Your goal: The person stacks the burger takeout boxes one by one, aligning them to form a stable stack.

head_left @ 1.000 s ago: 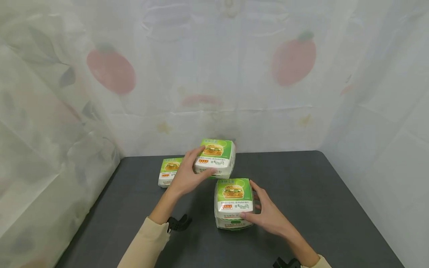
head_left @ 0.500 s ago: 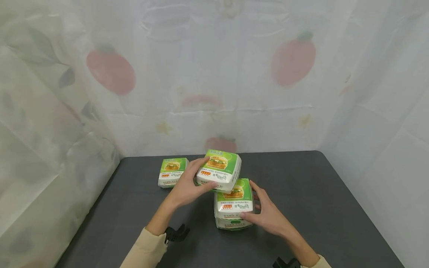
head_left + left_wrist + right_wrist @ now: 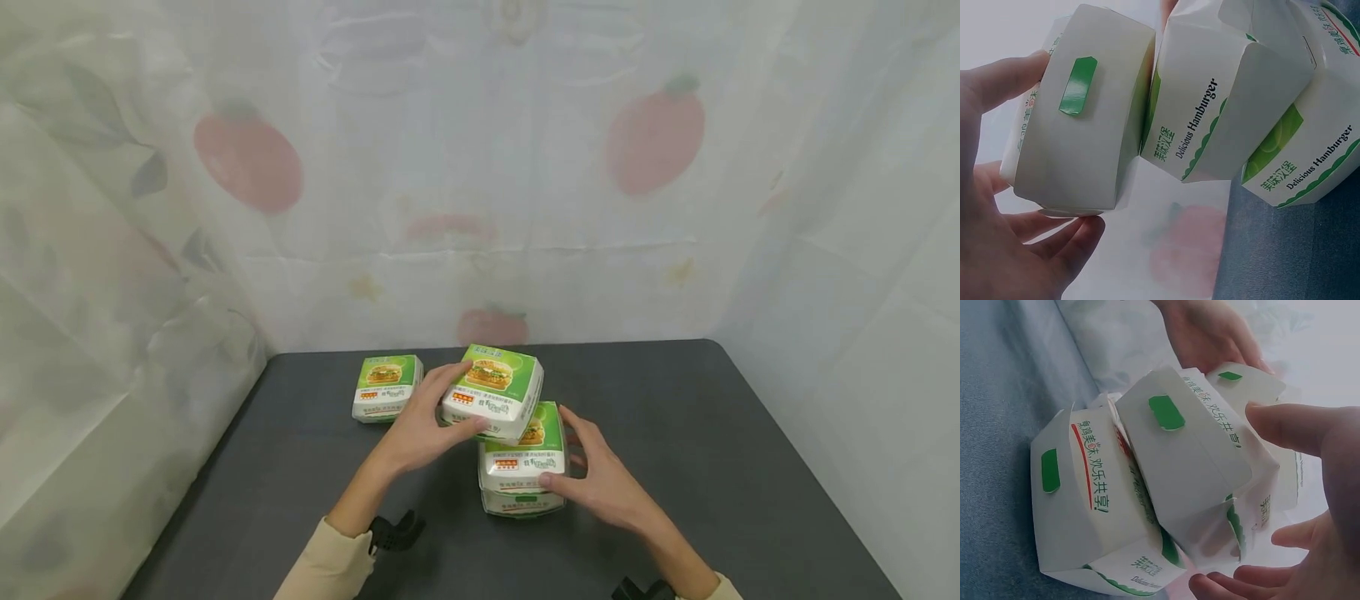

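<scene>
My left hand (image 3: 420, 425) grips a green-and-white hamburger box (image 3: 495, 392), thumb at its front and fingers along its far left. That box is tilted and overlaps the back of a stack of two matching boxes in the head view. The stack's upper hamburger box (image 3: 1191, 450) sits slightly askew on the lower hamburger box (image 3: 1085, 494), which rests on the table. My right hand (image 3: 596, 475) holds the upper box by its right side, thumb on the front face and fingers behind. In the left wrist view the gripped box (image 3: 1085, 106) shows its plain side with a green tab.
Another hamburger box (image 3: 386, 387) stands at the back left of the dark table (image 3: 712, 467), partly behind my left hand. A pale curtain (image 3: 480, 167) with printed fruit hangs along the table's back edge and sides.
My left hand has brought its hamburger box down and toward me, slightly right, to the back of the stack. More of the back-left box shows. My right hand stays on the stack.
</scene>
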A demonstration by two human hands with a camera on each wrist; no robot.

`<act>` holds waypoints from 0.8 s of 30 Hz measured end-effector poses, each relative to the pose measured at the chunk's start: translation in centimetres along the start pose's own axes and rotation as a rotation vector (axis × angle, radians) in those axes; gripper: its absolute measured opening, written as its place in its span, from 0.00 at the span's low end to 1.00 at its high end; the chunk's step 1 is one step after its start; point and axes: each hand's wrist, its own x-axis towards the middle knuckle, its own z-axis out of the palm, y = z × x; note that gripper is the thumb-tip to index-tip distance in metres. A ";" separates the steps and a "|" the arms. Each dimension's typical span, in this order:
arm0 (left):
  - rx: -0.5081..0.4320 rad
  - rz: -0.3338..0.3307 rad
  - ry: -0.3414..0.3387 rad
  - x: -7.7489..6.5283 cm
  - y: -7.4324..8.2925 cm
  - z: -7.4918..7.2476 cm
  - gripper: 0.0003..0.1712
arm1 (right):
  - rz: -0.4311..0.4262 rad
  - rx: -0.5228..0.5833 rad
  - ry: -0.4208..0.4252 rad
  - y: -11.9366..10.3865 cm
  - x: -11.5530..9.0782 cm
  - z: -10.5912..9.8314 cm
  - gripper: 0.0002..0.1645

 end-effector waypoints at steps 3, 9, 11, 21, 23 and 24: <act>-0.001 0.003 -0.001 -0.1 0.2 0.0 0.47 | -0.001 -0.042 0.013 -0.4 -0.1 -0.3 0.64; 0.012 0.003 0.006 -0.1 0.5 0.3 0.47 | -0.037 -0.154 0.081 -2.2 0.0 -1.0 0.61; 0.011 0.000 0.009 -0.1 0.6 0.3 0.48 | -0.069 -0.173 0.099 -2.9 0.1 -1.1 0.60; -0.014 0.018 0.013 -0.2 1.0 0.7 0.48 | -0.172 -0.133 0.090 -4.8 1.0 -0.2 0.57; -0.012 0.019 0.016 -0.2 1.0 0.9 0.48 | -0.177 -0.123 0.092 -4.8 1.1 0.0 0.58; -0.012 0.018 0.018 -0.2 1.1 0.9 0.48 | -0.180 -0.117 0.095 -4.8 1.2 0.1 0.58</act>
